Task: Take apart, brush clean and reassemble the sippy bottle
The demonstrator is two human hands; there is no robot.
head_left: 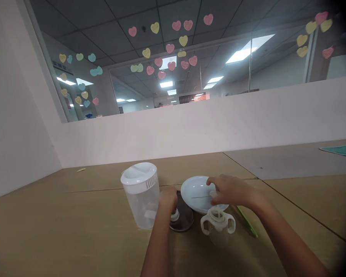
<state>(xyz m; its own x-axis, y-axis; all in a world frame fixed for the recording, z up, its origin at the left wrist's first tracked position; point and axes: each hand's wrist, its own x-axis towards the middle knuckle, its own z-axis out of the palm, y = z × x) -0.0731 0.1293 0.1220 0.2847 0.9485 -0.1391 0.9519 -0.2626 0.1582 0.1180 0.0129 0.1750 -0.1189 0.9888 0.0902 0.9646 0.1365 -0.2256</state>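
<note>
My left hand (167,198) is closed, with its knuckles up, above the near side of a dark round lid (186,221) that has a white knob (175,215). What its fingers hold, if anything, is hidden. A translucent pitcher (142,207) with a white lid stands just left of it. My right hand (232,190) pinches a small pale, translucent piece (212,194), which looks like a straw top, between thumb and fingers. Directly below stands a clear sippy cup (219,232) with two white handles and an uncovered mouth. Behind the cup sits a white bowl (192,186).
A slim green utensil (248,223) lies right of the cup. A teal sheet (340,151) rests at the far right of the brown table (75,231). A white wall (175,132) and a window with heart-shaped notes (170,48) rise behind.
</note>
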